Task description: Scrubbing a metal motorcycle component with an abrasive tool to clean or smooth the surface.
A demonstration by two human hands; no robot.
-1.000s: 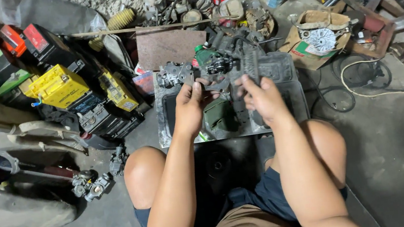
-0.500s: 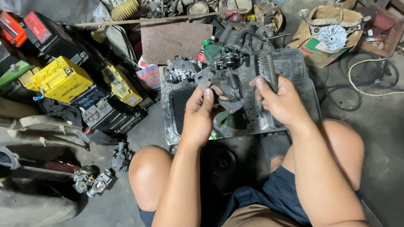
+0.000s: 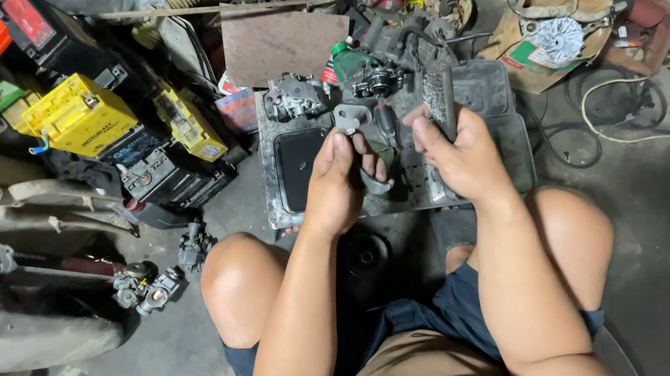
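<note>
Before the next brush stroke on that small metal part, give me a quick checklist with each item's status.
1. Left hand grips the metal part: ok.
2. Right hand holds the wire brush: ok.
3. Bristles touching the part: cannot tell.
4. Work held over the grey tray: ok.
5. Carburettor on the tray's far edge, apart from both hands: ok.
6. Part's surface clean: cannot tell.

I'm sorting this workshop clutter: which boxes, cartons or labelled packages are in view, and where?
Yellow battery box: left pile, blocky, dark label below.
Smaller yellow box: right of it, tilted.
Red-topped black case: top left.
Torn brown carton: top right, green-red print.
Green bottle: behind the tray, red cap.
</note>
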